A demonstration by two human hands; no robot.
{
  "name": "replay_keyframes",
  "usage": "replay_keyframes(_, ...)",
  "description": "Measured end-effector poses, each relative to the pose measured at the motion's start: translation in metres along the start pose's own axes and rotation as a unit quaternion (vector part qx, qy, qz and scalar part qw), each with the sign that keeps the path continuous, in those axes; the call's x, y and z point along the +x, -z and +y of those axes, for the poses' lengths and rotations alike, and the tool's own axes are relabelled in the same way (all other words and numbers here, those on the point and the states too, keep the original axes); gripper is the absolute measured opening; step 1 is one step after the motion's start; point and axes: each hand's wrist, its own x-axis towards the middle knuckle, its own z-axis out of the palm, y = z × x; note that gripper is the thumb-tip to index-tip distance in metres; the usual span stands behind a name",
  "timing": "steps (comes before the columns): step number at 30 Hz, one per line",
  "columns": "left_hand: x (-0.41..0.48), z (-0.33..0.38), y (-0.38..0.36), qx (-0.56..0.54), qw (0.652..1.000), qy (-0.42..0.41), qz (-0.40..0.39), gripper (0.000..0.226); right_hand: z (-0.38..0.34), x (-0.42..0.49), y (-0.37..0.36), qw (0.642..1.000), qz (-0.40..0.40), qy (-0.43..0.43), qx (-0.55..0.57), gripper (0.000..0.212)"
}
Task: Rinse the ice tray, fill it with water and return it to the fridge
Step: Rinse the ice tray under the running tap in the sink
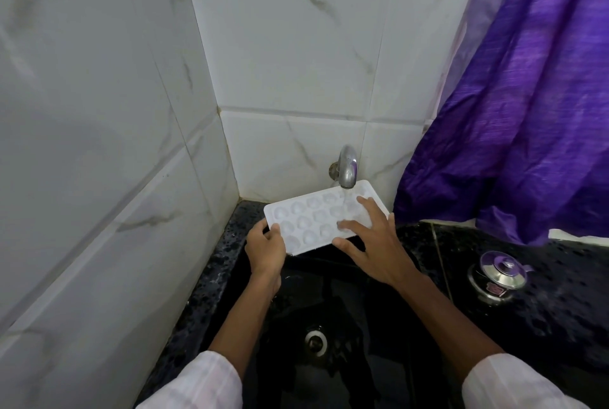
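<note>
A white ice tray (311,217) with several round cups is held over the black sink (329,309), tilted slightly, its far right end under the metal tap (346,166). Water runs from the tap onto the tray. My left hand (265,249) grips the tray's near left corner, thumb on top. My right hand (372,239) lies on the tray's right half with straight, spread fingers touching the cups.
The sink drain (315,341) sits low in the basin. A steel pot lid (499,273) rests on the black speckled counter (560,293) to the right. A purple curtain (527,95) hangs at the right. White marble tiles (99,145) close the left and back.
</note>
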Motion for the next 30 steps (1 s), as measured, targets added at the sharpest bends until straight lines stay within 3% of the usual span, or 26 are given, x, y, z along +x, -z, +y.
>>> replay_keyframes(3, 0.0008, 0.0012, -0.0003, 0.004, 1.000, -0.002, 0.003, 0.027, 0.0003, 0.0005, 0.0029, 1.000, -0.023, -0.012, 0.009, 0.073)
replay_keyframes(15, -0.0034, -0.0016, 0.0018, -0.005, 1.000, 0.002, 0.001, 0.023, -0.0040, 0.0010, 0.0039, 0.999, -0.045, -0.019, -0.013, 0.059)
replay_keyframes(30, -0.0012, -0.0070, 0.0040, 0.000, 1.000, -0.009, 0.002, 0.021, 0.0018, -0.0054, -0.0057, 0.999, -0.029, -0.005, -0.025, 0.060)
